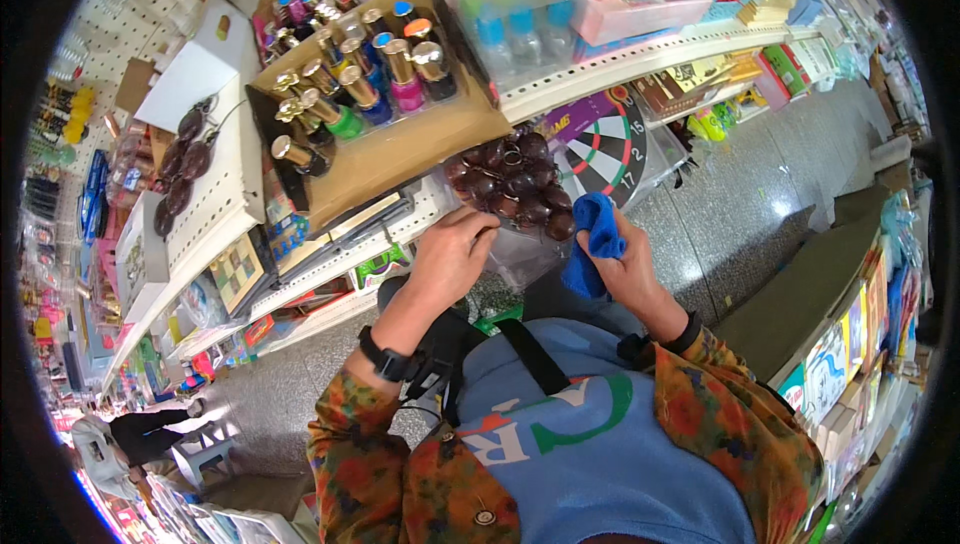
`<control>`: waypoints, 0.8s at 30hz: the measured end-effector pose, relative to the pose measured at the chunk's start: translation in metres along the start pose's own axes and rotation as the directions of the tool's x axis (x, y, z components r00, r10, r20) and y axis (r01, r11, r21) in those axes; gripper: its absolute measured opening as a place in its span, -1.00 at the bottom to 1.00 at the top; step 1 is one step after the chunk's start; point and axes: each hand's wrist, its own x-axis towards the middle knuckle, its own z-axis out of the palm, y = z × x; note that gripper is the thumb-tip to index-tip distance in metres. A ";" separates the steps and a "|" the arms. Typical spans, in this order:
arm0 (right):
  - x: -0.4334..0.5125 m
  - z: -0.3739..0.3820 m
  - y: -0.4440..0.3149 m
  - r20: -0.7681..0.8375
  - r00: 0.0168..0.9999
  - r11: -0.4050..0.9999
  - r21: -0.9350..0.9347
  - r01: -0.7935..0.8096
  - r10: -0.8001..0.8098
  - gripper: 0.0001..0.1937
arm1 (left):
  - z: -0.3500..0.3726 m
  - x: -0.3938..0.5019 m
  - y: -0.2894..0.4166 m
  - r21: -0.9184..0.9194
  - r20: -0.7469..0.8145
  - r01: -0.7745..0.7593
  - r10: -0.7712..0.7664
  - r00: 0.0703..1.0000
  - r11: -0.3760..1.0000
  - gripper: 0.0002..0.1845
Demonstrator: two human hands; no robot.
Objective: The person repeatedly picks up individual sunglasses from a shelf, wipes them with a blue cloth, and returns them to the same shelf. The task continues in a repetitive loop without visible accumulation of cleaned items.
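Observation:
A bunch of dark, glossy artificial grapes (517, 180) sits in front of me, below the shelf edge and over a clear plastic wrapper (525, 255). My left hand (454, 251) is at the bunch's lower left with its thumb and fingers bent together; whether anything is pinched between them cannot be made out. On the other side, my right hand (630, 259) grips a crumpled blue cloth (592, 236), close to the right edge of the grapes. Behind the bunch lies a dartboard set (611, 142), partly covered.
An open cardboard box (450, 123) of nail polish bottles (360, 86) stands on the perforated shelf (645, 60) above. More dark artificial grapes (184, 161) hang at left. A person (112, 439) is in the lower left aisle by a grey stool (202, 458). Stocked shelving (847, 319) borders my right.

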 end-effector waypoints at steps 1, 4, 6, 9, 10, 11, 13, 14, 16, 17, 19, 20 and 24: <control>-0.001 -0.003 0.002 -0.025 1.000 1.000 0.013 0.019 -0.019 -0.67 | 0.012 0.006 -0.004 0.001 0.013 -0.016 0.016 1.000 1.000 -0.84; -0.003 -0.013 0.010 -0.104 0.995 1.000 0.028 0.001 0.002 -0.64 | 0.039 0.021 -0.007 0.040 0.050 -0.054 0.052 0.997 0.998 -0.80; -0.004 -0.019 0.014 -0.127 0.991 0.997 0.064 -0.043 0.051 -0.64 | 0.052 0.028 -0.004 0.051 0.086 -0.038 0.033 0.996 0.998 -0.76; -0.006 -0.027 0.018 -0.154 0.984 0.994 0.086 -0.074 0.087 -0.65 | 0.066 0.041 0.000 0.051 0.061 -0.040 0.037 0.997 0.998 -0.74; -0.006 -0.029 0.018 -0.160 0.982 0.993 0.075 -0.089 0.100 -0.66 | 0.071 0.044 0.001 0.061 0.054 -0.081 0.078 0.996 0.995 -0.72; -0.006 -0.031 0.018 -0.165 0.981 0.993 0.067 -0.094 0.104 -0.67 | 0.075 0.047 0.002 0.071 0.050 -0.114 0.110 0.993 0.991 -0.71; -0.006 -0.032 0.019 -0.151 0.981 0.992 0.054 -0.113 0.120 -0.69 | 0.082 0.054 0.001 0.126 0.073 -0.182 0.174 0.982 0.975 -0.68; -0.006 -0.033 0.019 -0.146 0.980 0.991 0.047 -0.127 0.133 -0.70 | 0.085 0.058 0.000 0.169 0.102 -0.219 0.204 0.974 0.961 -0.67; -0.005 -0.033 0.019 -0.156 0.984 0.996 0.017 -0.083 0.085 -0.71 | 0.091 0.064 -0.004 0.238 0.153 -0.262 0.231 0.961 0.935 -0.65; -0.005 -0.033 0.020 -0.161 0.985 0.998 0.000 -0.070 0.069 -0.72 | 0.092 0.067 -0.005 0.265 0.176 -0.269 0.228 0.958 0.926 -0.65; -0.006 -0.033 0.020 -0.174 0.979 0.995 0.031 -0.097 0.101 -0.71 | 0.094 0.071 -0.006 0.299 0.212 -0.280 0.223 0.952 0.912 -0.64; -0.006 -0.033 0.020 -0.179 0.977 0.993 0.045 -0.111 0.118 -0.71 | 0.093 0.073 -0.006 0.305 0.224 -0.282 0.219 0.950 0.910 -0.64; -0.008 -0.036 0.022 -0.166 0.970 0.982 0.096 -0.164 0.178 -0.72 | 0.086 0.076 0.001 0.300 0.180 -0.244 0.197 0.964 0.922 -0.69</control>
